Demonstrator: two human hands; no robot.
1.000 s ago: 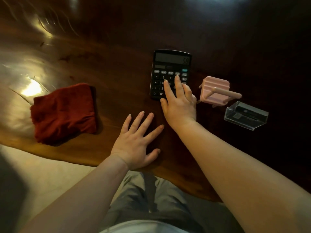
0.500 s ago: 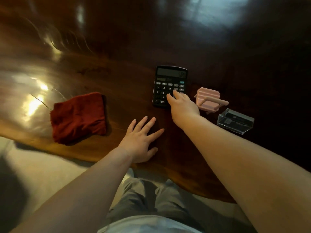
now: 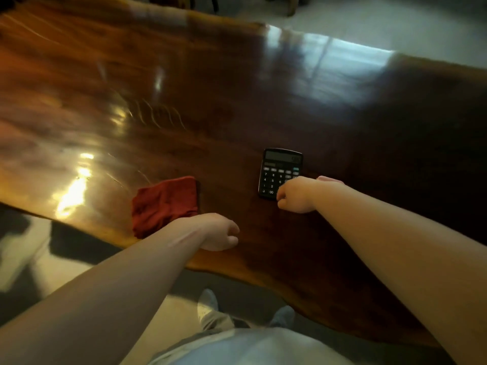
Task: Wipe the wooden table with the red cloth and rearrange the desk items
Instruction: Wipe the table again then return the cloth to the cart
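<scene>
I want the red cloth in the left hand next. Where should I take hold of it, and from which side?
Take the red cloth by its right edge, coming down from above with the left hand, which is right beside it. It lies folded and rumpled flat on the table, so nothing fits under; pinch the raised folds there.

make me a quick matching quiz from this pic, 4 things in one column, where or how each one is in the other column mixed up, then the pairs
Things:
1. red cloth
2. calculator
3. left hand
4. right hand

Place or state:
a. fingers curled, over the near right corner of the black keys
b. crumpled, left of both hands
c. lies flat, display on the far side
d. fingers curled, just right of the crumpled fabric

Pairs: 1-b, 2-c, 3-d, 4-a
</scene>
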